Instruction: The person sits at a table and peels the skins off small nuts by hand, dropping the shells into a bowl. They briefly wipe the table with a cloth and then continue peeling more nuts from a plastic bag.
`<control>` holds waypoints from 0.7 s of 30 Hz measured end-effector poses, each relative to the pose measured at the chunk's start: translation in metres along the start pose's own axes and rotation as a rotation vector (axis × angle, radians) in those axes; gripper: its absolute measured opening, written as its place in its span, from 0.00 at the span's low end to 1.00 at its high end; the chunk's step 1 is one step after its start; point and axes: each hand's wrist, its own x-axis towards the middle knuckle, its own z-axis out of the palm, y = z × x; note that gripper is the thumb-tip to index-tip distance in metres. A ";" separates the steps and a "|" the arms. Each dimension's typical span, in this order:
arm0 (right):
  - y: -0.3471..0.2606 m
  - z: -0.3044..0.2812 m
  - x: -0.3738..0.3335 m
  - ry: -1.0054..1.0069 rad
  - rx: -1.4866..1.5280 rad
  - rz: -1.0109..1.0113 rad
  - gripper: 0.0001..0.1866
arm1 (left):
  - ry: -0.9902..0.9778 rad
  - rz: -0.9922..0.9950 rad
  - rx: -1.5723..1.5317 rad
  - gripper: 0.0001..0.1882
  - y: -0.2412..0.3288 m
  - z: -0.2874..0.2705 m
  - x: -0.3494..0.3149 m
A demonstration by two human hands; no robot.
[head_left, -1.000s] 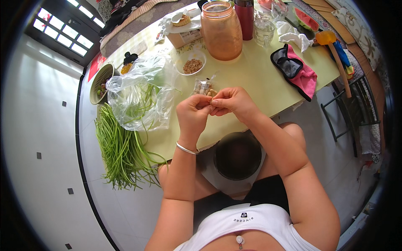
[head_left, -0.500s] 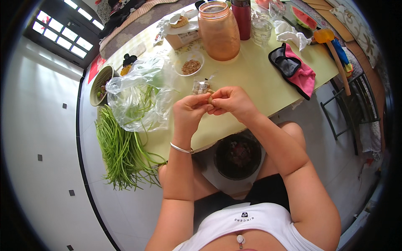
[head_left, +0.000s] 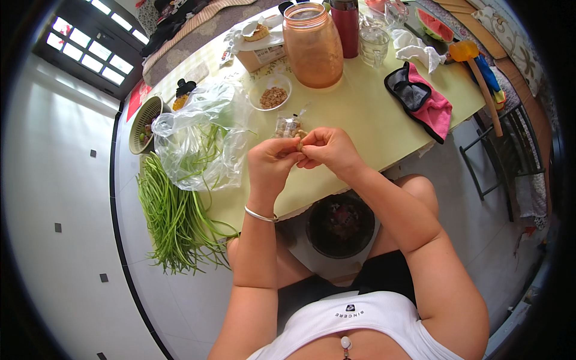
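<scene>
Both of my hands meet over the near part of the table (head_left: 372,120), their fingertips pinched together. Between them is a small tan peanut (head_left: 300,144), mostly covered by fingers. My left hand (head_left: 271,165) is closed on it from one side and my right hand (head_left: 331,151) from the other. Just beyond the fingertips lies a small clear packet (head_left: 287,125) with tan pieces in it. Farther back stands a white bowl (head_left: 254,95) holding brown pieces, too small to tell exactly.
Long green stems (head_left: 174,222) hang over the left edge by a clear plastic bag (head_left: 201,162). At the back are a large jar (head_left: 313,51), a dark red flask (head_left: 345,30) and a glass mug (head_left: 374,47). A pink-grey cloth (head_left: 420,99) lies right. Below sits a dark bin (head_left: 340,225).
My right hand has shifted very slightly down and left, its fingers turning a little around the peanut. The left hand stays nearly in place.
</scene>
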 end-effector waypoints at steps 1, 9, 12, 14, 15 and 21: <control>-0.003 0.000 0.000 -0.029 -0.003 0.016 0.08 | 0.006 -0.017 -0.005 0.11 0.002 -0.001 0.000; -0.003 -0.009 0.004 -0.138 0.072 0.065 0.09 | -0.001 -0.128 -0.168 0.11 0.002 -0.008 0.001; -0.002 -0.008 0.003 -0.112 0.129 0.091 0.09 | 0.017 -0.145 -0.242 0.12 0.002 -0.006 0.002; -0.001 -0.012 0.005 -0.088 0.160 0.109 0.09 | 0.017 -0.162 -0.298 0.11 0.006 -0.004 0.003; 0.000 -0.013 0.006 -0.075 0.176 0.118 0.09 | 0.017 -0.171 -0.326 0.11 0.008 -0.004 0.004; -0.001 -0.016 0.009 -0.098 0.376 0.175 0.10 | 0.052 -0.143 -0.396 0.14 0.002 -0.006 0.006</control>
